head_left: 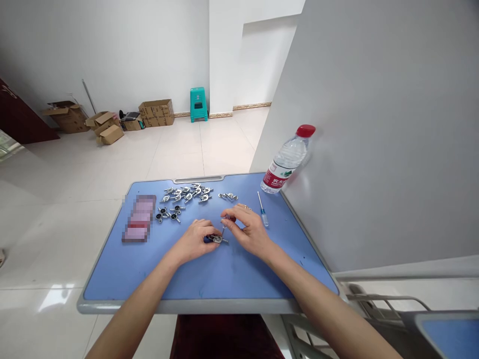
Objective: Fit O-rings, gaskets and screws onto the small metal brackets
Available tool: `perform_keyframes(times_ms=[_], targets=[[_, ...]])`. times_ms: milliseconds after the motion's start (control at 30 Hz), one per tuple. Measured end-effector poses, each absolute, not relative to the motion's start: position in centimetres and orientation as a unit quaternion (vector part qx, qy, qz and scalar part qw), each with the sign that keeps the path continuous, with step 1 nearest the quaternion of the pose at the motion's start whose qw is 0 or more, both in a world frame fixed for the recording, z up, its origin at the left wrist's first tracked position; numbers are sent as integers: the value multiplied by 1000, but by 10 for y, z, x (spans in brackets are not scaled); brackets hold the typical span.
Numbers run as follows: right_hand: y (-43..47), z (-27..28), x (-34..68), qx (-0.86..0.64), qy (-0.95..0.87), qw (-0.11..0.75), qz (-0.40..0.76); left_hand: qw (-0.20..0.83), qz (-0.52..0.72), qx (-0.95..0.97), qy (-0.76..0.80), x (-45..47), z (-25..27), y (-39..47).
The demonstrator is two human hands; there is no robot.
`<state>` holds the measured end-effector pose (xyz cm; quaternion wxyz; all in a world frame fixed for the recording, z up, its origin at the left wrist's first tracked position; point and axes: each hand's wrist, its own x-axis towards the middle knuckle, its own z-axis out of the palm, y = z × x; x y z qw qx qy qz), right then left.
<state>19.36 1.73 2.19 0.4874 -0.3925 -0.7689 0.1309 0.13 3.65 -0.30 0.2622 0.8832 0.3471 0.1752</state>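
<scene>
My left hand (198,241) is closed around a small silvery metal fitting (217,239) with a dark blue part beside it, low over the middle of the blue desk (254,274). In a pinch of thumb and fingers, my right hand (249,230) holds a small screwdriver (223,230); its thin shaft points down to the fitting. Whether the tip sits in a screw is too small to tell. Several U-shaped metal pieces (188,196) lie beyond my left hand. Nearer are several metal pieces with round black parts (175,216). A few more metal pieces (228,196) lie behind my right hand.
Another screwdriver (264,214) lies to the right. A water bottle (286,162) with a red cap stands at the back right by the grey partition (381,149). A pixelated pink object (139,219) lies at left. Cardboard boxes (156,113) and a green stool (198,103) stand along the wall.
</scene>
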Motion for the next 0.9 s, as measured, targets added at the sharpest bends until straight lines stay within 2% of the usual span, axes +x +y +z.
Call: perform_keyframes(times_ms=[300,900], targets=[[17,29,200,-347,-801,436,219,278,174,876,353,1,-3,37],[13,21,187,-434,-753,472,148,282,192,873,348,2,-6,37]])
